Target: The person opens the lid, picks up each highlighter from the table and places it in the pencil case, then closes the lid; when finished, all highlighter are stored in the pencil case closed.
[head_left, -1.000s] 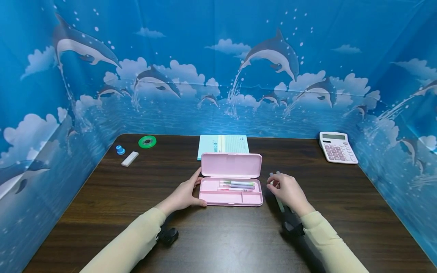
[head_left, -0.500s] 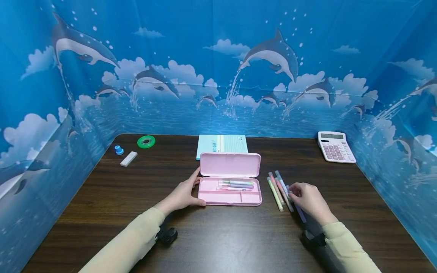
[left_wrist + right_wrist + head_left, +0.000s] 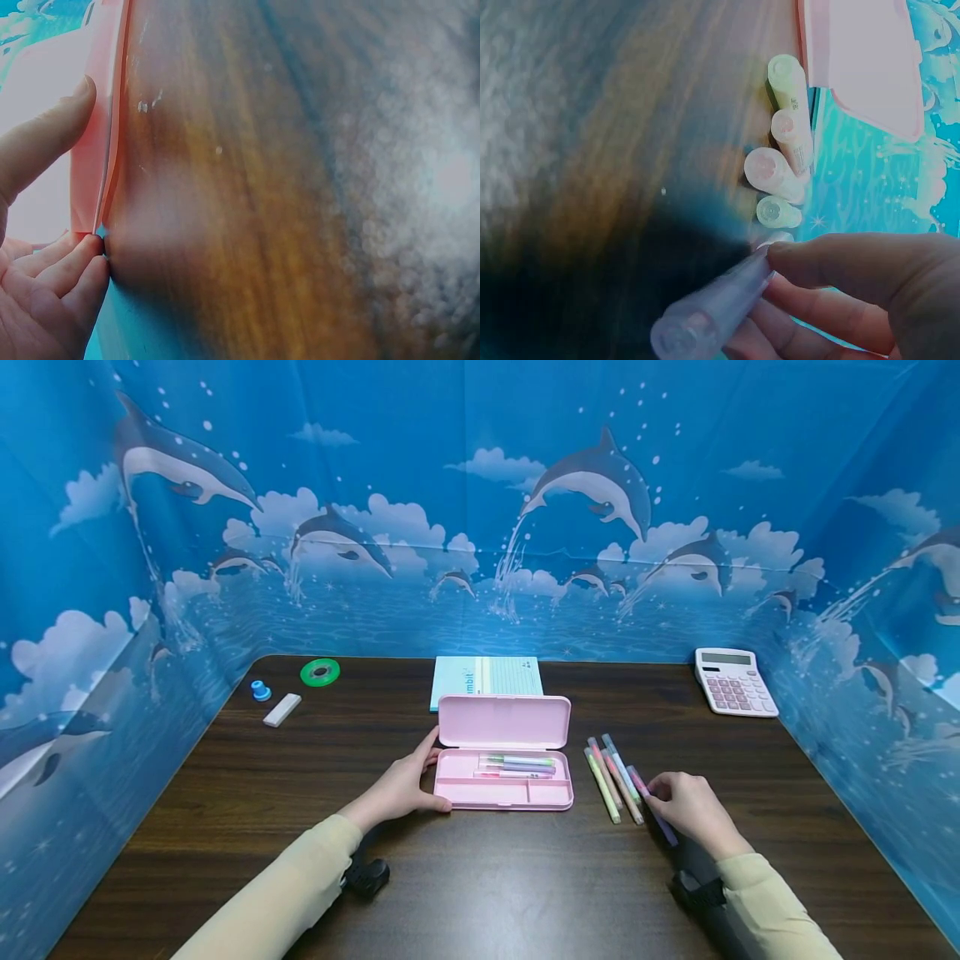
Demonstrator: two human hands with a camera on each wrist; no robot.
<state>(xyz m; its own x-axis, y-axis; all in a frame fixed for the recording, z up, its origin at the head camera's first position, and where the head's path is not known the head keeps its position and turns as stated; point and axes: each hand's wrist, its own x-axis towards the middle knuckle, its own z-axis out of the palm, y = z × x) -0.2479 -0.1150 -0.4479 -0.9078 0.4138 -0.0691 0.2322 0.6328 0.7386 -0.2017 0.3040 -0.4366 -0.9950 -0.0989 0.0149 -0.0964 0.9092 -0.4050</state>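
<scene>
A pink pencil case [image 3: 504,721] lies with its lid raised in the middle of the table, several slim pens [image 3: 517,767] in its long rear compartment. My left hand [image 3: 399,783] grips the case's left end, thumb at the front corner and fingers round the side. To the right, my right hand [image 3: 693,810] pinches a purple marker [image 3: 709,311] between thumb and fingers; the marker slants over the table, partly covered by the fingertips. Just left of it, several markers [image 3: 604,787] in green, pink and pale blue lie side by side on the wood.
Behind the case lies a light blue notebook [image 3: 486,675]. A calculator [image 3: 735,682] stands back right. At back left are a green tape roll [image 3: 319,672], a small blue object [image 3: 260,691] and a white eraser-like block [image 3: 282,710]. A dolphin-printed curtain [image 3: 480,602] surrounds the table.
My right hand has moved right from beside the case, uncovering the row of markers, and the purple marker now sits a little apart from them. The left hand keeps its grip on the case.
</scene>
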